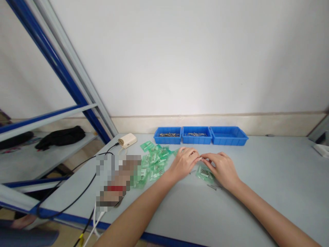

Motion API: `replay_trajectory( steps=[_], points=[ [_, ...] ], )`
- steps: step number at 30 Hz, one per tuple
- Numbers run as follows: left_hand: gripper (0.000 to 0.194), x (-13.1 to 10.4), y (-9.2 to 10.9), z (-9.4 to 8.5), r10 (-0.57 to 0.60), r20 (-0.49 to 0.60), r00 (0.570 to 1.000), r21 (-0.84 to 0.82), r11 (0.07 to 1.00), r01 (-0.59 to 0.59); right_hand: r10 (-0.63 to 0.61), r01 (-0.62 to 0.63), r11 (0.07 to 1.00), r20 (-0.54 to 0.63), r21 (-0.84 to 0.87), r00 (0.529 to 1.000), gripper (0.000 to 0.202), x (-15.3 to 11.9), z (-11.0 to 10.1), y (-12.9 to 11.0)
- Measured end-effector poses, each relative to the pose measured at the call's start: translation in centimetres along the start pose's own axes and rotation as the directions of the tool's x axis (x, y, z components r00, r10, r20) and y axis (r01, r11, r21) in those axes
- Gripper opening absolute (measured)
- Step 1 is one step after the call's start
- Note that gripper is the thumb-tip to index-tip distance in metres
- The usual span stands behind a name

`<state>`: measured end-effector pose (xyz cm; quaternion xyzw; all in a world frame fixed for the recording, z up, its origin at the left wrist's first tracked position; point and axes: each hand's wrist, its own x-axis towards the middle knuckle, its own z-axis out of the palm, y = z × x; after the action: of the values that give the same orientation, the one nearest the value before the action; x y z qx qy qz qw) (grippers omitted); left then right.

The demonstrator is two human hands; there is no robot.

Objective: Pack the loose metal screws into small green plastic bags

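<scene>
Your forearms converge toward mid-table, where your left hand (183, 162) and right hand (223, 168) meet fingertip to fingertip, pinching the far edge of a green bag (204, 174) lying just under your right palm; loose screws (213, 187) lie nearer

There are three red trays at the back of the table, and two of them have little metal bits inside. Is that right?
Not quite: the head view shows the three trays are blue, not red. The rest holds: they sit at the back of the table, and two of them hold little metal bits, while the right-hand one looks empty.
</scene>
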<state>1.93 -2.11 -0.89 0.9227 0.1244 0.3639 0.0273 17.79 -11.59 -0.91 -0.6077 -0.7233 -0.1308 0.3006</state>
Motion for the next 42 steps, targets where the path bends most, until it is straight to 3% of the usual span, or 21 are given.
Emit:
replay_trajectory(
  steps=[4, 11, 20, 26, 30, 34, 38, 42],
  points=[
    [0.033, 0.0, 0.0, 0.0, -0.09, 0.045, 0.995, -0.032, 0.995, 0.092, -0.031, 0.031, 0.999, -0.002, -0.023, 1.0, 0.022, 0.0, 0.1, -0.1],
    [0.027, -0.1, -0.3, 0.4, -0.138, 0.102, 0.985, -0.12, 0.981, 0.149, -0.052, 0.052, 0.997, -0.008, -0.052, 0.999, 0.03, -0.1, 0.2, 0.2],
    [0.02, -0.1, -0.1, 0.2, -0.098, 0.116, 0.988, -0.074, 0.991, 0.107, -0.068, 0.069, 0.998, 0.076, -0.003, 0.995, 0.032, 0.0, 0.1, 0.2],
    [0.03, -0.1, -0.3, 0.4, -0.087, 0.143, 0.986, -0.016, 0.996, 0.09, -0.054, 0.053, 0.999, 0.083, 0.012, 0.995, 0.027, 0.0, 0.1, 0.0],
    [0.04, -0.3, -0.6, 0.5, -0.125, 0.088, 0.988, -0.026, 0.991, 0.128, -0.082, 0.082, 0.996, 0.04, -0.024, 0.996, 0.032, 0.4, -0.3, 0.0],
    [0.048, -0.4, -1.8, 0.5, -0.277, -0.024, 0.961, -0.107, 0.956, 0.273, -0.075, 0.079, 0.993, 0.048, -0.088, 0.996, 0.028, 3.4, -0.7, 0.6],
    [0.049, -0.4, -3.1, 0.4, -0.432, -0.077, 0.898, -0.2, 0.89, 0.411, 0.016, -0.008, 0.993, 0.069, -0.122, 0.997, 0.024, 9.2, -0.9, 1.9],
    [0.049, -0.2, -3.4, 0.1, -0.448, -0.096, 0.889, -0.211, 0.882, 0.422, 0.057, -0.053, 0.982, 0.019, -0.183, 0.998, 0.023, 13.2, -1.9, 3.2]
  ],
)
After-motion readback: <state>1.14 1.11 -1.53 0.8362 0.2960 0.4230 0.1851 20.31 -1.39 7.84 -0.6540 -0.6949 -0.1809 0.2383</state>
